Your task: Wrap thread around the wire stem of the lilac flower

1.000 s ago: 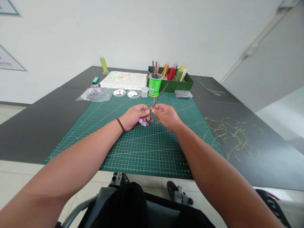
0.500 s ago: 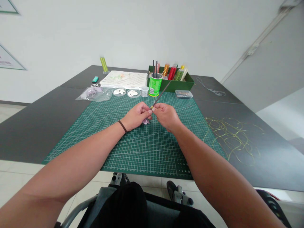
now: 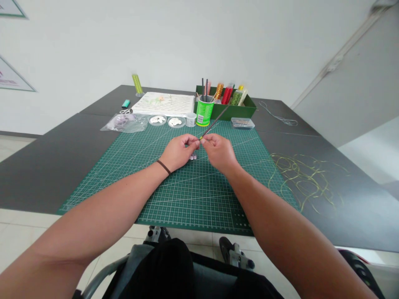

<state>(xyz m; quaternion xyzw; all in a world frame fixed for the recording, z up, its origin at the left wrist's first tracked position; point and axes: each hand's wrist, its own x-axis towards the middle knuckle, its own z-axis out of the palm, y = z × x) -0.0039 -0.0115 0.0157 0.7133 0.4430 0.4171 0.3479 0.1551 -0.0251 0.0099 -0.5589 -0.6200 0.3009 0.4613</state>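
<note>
Both hands meet over the middle of a green cutting mat [image 3: 174, 195]. My left hand [image 3: 179, 150], a dark band on its wrist, is closed round a small pale lilac piece [image 3: 193, 156] that peeks out under its fingers. My right hand [image 3: 219, 152] pinches the near end of a thin dark stick [image 3: 215, 122], which slants up and away to the right. The fingertips of the two hands touch at the stick's yellowish lower end.
Behind the mat stand a green cup with sticks [image 3: 204, 111], a green tray of glitter tubes [image 3: 240, 109], a white board [image 3: 163, 104], two small dishes [image 3: 157, 120], a clear bag [image 3: 124, 123] and a small clear box [image 3: 242, 122]. Loose golden wire [image 3: 299, 178] lies on the right.
The hands have drifted slightly away and to the right. The lilac piece shows less under the left hand than before. The stick keeps its slant.
</note>
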